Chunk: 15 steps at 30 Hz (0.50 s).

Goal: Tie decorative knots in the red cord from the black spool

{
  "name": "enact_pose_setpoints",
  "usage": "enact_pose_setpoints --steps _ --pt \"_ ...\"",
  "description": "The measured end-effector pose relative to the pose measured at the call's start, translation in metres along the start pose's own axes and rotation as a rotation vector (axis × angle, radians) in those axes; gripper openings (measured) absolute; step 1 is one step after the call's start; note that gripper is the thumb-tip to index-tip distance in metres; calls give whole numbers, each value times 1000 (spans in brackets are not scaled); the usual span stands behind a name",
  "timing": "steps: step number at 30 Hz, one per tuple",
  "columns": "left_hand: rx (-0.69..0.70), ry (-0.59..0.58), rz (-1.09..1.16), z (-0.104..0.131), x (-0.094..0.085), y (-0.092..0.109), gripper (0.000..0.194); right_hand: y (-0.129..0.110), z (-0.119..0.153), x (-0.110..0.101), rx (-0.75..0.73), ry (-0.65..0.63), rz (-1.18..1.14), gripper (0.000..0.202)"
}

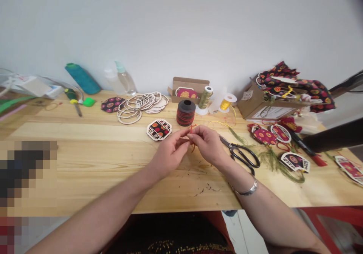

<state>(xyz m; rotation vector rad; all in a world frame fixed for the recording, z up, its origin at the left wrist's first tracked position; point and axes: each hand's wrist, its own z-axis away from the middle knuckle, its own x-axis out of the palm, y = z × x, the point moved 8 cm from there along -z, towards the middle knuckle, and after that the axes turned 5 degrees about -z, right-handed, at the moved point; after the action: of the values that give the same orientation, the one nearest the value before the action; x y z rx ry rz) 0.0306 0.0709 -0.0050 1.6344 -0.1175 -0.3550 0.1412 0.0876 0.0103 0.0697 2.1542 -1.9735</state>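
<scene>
Over the middle of the table, my left hand and my right hand meet at the fingertips. Both are closed in a pinch on a thin red cord, whose ends stick out above and below the fingers. Just behind them stands a dark spool wound with red cord. A wooden-framed ornament with patterned black fabric lies beside my left hand. Black-handled scissors rest to the right of my right hand, partly behind the wrist.
Stacked wooden frames lie at the back left. Green thread and yellow thread stand by the wall. A cardboard box piled with fabric is at right, with tasselled ornaments before it. Scraps dot the front.
</scene>
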Motion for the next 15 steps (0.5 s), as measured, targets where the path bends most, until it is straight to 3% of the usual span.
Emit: enact_pose_setpoints --steps 3,9,15 --pt "-78 -2 -34 -1 0 0 37 0 0 0 -3 -1 26 10" --pt "-63 99 -137 -3 -11 5 20 -1 0 -2 -38 11 102 14" --pt "-38 124 -255 -1 -15 9 16 -1 0 -2 -38 13 123 13"
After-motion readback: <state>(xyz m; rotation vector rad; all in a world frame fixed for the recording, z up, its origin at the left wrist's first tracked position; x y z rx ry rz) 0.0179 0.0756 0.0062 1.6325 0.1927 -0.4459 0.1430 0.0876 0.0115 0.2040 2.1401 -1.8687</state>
